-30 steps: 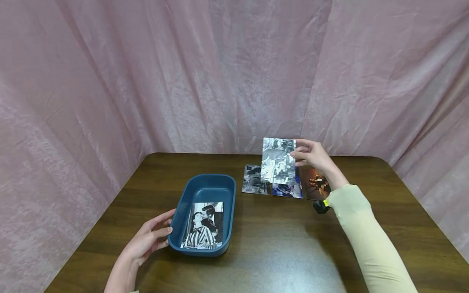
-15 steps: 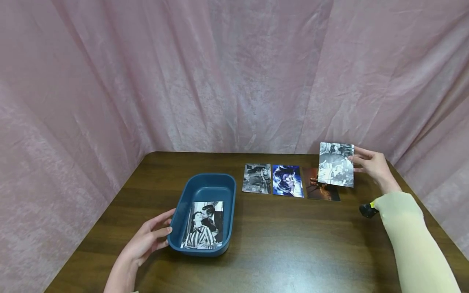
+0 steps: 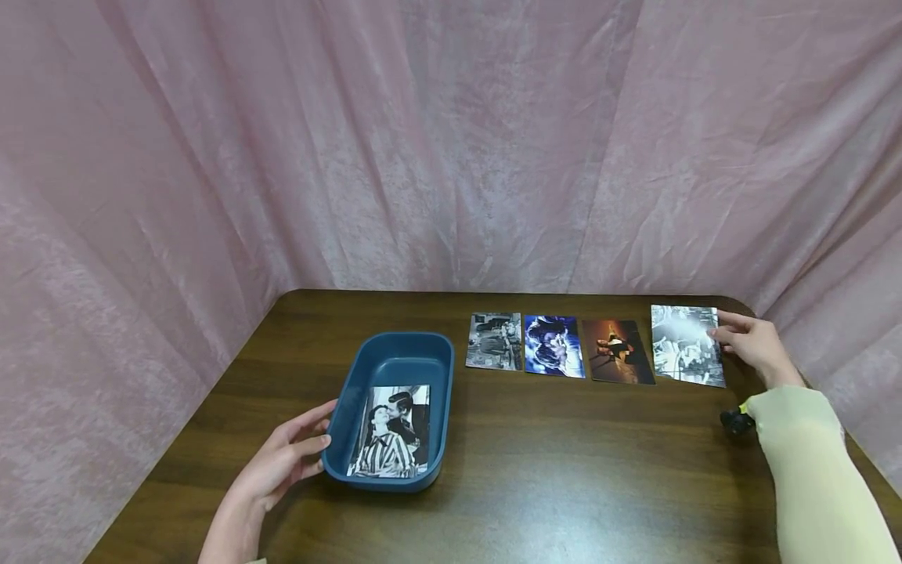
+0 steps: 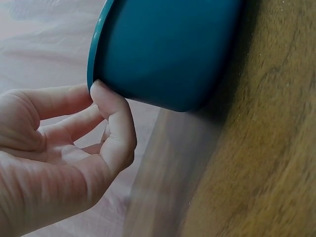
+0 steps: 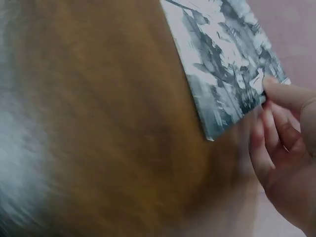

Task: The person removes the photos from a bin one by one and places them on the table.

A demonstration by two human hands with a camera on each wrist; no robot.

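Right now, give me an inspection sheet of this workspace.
Surface: dark wooden table.
Job's things: blue tray holding one black-and-white photo; three photos in a row; fourth photo at the row's right end.
Clutter: nothing seen.
Grippers: left hand touches the tray's rim; right hand pinches the fourth photo's edge.
Cables: nothing seen.
Surroundings: pink cloth backdrop.

Table [image 3: 535, 470]: dark wood grain, semi-gloss, soft glare near front edge. Blue tray [image 3: 366, 364]: smooth plastic, kinda matt, slight sheen on outer wall. Photo in tray [image 3: 391, 432] plus four photos in row, e.g. black-and-white one at far right [image 3: 685, 345]: glossy printed paper, thin card look. Backdrop curtain [image 3: 352, 157]: pink crinkly cloth, faint shimmer. Sleeve [image 3: 810, 470]: pale matt fabric.
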